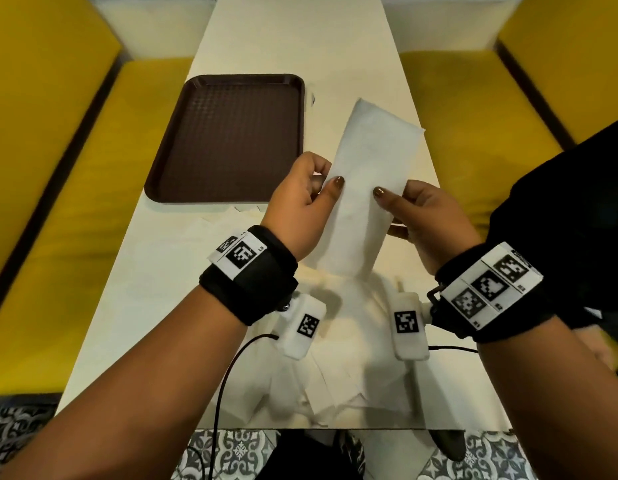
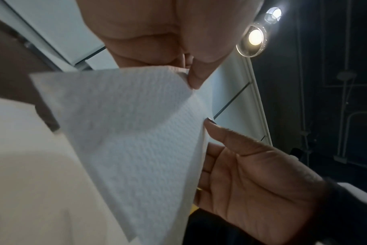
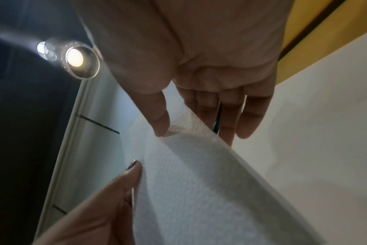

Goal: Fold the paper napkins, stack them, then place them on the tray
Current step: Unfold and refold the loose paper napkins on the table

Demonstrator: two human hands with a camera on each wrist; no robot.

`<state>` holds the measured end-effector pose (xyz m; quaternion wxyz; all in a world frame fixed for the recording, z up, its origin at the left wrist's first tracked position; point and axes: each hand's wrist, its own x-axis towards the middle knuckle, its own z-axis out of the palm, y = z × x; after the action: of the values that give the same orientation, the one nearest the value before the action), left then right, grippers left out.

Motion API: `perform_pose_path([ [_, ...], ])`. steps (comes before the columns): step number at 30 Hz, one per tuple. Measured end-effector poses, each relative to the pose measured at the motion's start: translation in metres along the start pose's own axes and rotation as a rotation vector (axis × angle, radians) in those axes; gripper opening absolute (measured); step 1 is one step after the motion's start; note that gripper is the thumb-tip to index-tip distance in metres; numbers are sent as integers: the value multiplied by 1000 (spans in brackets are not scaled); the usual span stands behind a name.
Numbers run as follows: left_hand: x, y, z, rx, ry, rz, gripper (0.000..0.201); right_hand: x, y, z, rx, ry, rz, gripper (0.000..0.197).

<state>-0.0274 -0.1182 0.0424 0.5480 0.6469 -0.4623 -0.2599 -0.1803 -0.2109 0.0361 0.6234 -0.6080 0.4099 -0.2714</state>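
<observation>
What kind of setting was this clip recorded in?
Probably a fast-food or cafe booth: a long white table between yellow padded benches, with a brown serving tray and a paper napkin held in both hands.

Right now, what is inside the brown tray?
Nothing shows inside the brown tray: its ribbed floor is bare. The left hand covers a small part near its front right corner. Both hands hold one napkin beside it.

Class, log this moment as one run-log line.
step: folding | left hand: pinches napkin | right hand: pinches napkin | napkin: held above table | tray: bare | loose napkins: near edge
</observation>
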Motion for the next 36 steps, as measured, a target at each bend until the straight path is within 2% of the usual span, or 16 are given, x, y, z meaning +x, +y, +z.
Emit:
perform_pose_path([
  [6, -29, 0, 28, -85, -55, -171, 18, -21, 11, -31, 40, 30, -12, 17],
  [10, -55, -5, 53, -111, -118, -328, 35, -38, 28, -58, -26, 59, 38, 22],
  [13, -75, -11, 70, -107, -195, -397, 32, -55, 44, -79, -93, 49, 113, 22],
  [15, -86, -18, 79, 27, -237, -371, 23, -66, 54, -92, -97, 47, 178, 18],
  [18, -98, -29, 86, 318, -293, -223, 16, -79, 68, -108, -97, 61, 262, 10],
  [22, -108, -38, 95, 575, -378, -93, 32, -92, 80, -118, -145, 23, 304, 11],
  [27, -114, -37, 103, 647, -404, -104, 38, -96, 93, -120, -165, 3, 346, 9],
  [30, -117, -35, 106, 672, -420, -117, 40, -94, 103, -121, -263, 8, 339, 10],
  [36, -122, -35, 110, 734, -470, -45, 46, -92, 111, -123, -366, 46, 304, 5],
])
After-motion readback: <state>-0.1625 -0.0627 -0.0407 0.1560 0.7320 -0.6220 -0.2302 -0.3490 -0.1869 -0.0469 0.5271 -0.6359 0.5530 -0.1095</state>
